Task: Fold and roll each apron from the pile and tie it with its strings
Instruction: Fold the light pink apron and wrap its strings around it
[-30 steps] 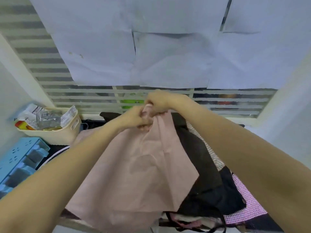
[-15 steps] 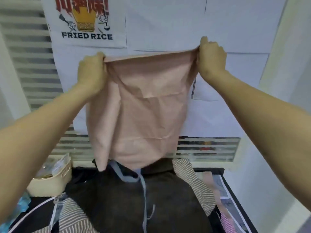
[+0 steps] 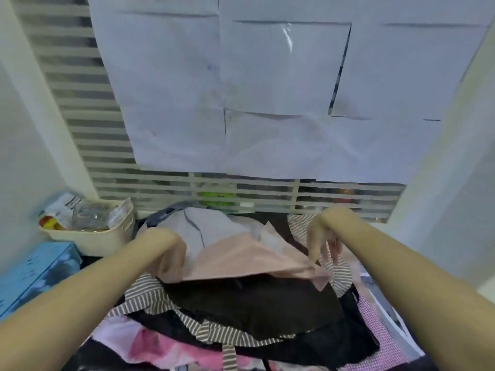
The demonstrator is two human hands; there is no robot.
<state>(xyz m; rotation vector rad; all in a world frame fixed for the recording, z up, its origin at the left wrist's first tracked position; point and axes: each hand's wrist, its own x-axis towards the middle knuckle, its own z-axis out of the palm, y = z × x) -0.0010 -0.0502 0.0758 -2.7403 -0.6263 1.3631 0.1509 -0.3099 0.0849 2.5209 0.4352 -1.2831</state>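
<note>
Under your hands: pale pink apron (image 3: pixel 249 259) over dark brown apron (image 3: pixel 254 303), grey-and-white striped apron (image 3: pixel 214 330), pink checked cloth (image 3: pixel 385 336), cream basket (image 3: pixel 107 236).

Perhaps eatery back room — apron pile (image 3: pixel 241 298), papered window (image 3: pixel 267 89)

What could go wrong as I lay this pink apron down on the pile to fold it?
The pink apron is coming down on a lumpy heap, over the black apron and striped apron, so folds may come out crooked. The right hand looks blurred and seems barely to grip its corner, which could slip. Loose striped straps nearby could get caught up in the roll.
</note>
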